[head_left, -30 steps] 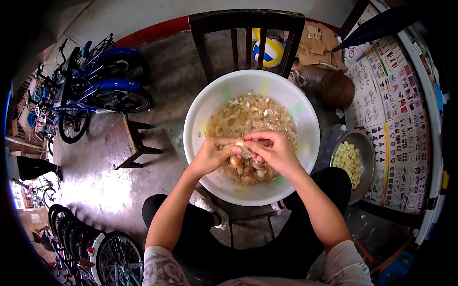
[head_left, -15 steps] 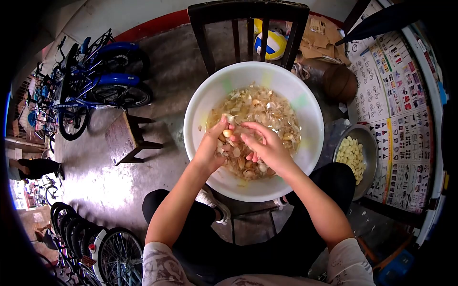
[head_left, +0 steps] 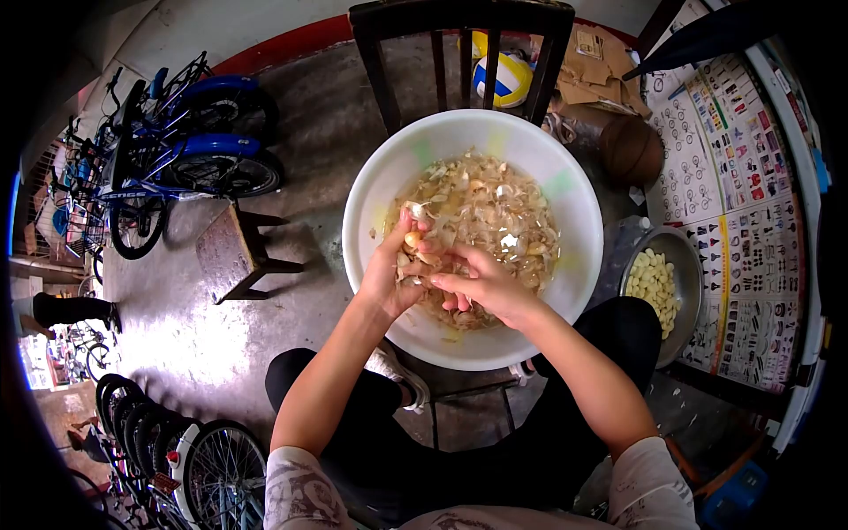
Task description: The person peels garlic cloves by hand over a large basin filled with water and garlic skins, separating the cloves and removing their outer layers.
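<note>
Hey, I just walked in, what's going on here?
Someone seated is handling garlic over a big white basin that holds liquid and papery skins. The left hand holds the garlic, with the right hand close beside it. Off to the right, a metal bowl holds pale, peeled cloves.

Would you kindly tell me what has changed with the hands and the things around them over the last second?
The left hand has moved forward and to the left over the basin, with garlic in its grasp. The right hand has drawn back slightly; whether it grips anything now is unclear. Apart from a slight shift of view, the basin, the bowl and its peeled cloves look unchanged.
</note>
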The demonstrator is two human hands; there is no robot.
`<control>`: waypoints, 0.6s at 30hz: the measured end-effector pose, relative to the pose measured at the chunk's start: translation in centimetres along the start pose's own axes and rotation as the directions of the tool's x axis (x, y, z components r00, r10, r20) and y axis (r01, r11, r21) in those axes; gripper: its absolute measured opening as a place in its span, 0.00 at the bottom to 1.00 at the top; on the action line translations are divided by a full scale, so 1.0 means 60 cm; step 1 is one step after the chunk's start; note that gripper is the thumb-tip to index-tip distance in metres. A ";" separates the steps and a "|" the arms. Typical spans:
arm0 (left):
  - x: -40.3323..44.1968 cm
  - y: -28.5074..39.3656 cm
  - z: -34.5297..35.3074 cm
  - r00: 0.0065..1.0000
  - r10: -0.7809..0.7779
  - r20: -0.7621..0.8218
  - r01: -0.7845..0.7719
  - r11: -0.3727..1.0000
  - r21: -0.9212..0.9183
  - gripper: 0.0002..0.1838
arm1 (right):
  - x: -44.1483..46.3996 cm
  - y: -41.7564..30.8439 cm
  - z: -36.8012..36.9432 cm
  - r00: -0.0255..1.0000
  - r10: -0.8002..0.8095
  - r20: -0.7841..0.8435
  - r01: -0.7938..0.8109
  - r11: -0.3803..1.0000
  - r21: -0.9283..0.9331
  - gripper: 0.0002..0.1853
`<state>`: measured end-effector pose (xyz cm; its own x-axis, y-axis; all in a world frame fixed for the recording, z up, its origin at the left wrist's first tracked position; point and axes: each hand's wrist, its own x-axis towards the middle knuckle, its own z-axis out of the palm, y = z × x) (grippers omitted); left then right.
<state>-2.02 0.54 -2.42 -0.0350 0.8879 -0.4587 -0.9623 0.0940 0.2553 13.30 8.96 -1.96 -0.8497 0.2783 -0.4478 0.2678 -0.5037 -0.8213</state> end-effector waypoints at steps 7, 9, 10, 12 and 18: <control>-0.009 -0.013 0.016 0.992 0.072 -0.103 -0.057 0.987 0.148 0.16 | 0.009 0.008 0.004 0.981 -0.113 -0.161 0.090 0.985 -0.145 0.14; -0.009 -0.001 -0.002 1.000 -0.018 0.015 0.017 0.997 0.075 0.16 | 0.010 0.012 0.000 0.967 -0.153 -0.204 0.102 0.965 -0.243 0.12; -0.007 0.000 -0.005 1.000 -0.019 0.013 0.018 0.997 0.075 0.16 | 0.010 0.012 -0.002 0.960 -0.183 -0.211 0.122 0.954 -0.275 0.10; -0.004 0.002 -0.010 0.999 0.038 -0.021 -0.036 0.996 0.083 0.18 | 0.006 0.009 -0.006 0.952 -0.214 -0.218 0.142 0.942 -0.304 0.09; 0.000 0.011 -0.017 0.992 0.115 -0.047 -0.114 0.993 0.015 0.17 | -0.009 -0.018 -0.024 0.952 -0.234 -0.195 0.195 0.960 -0.201 0.09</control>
<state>-2.94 0.13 -3.13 -0.1579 0.8709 -0.4654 -0.9477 -0.0013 0.3191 14.11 10.54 -1.32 -0.7836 0.5425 -0.3028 0.1827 -0.2646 -0.9469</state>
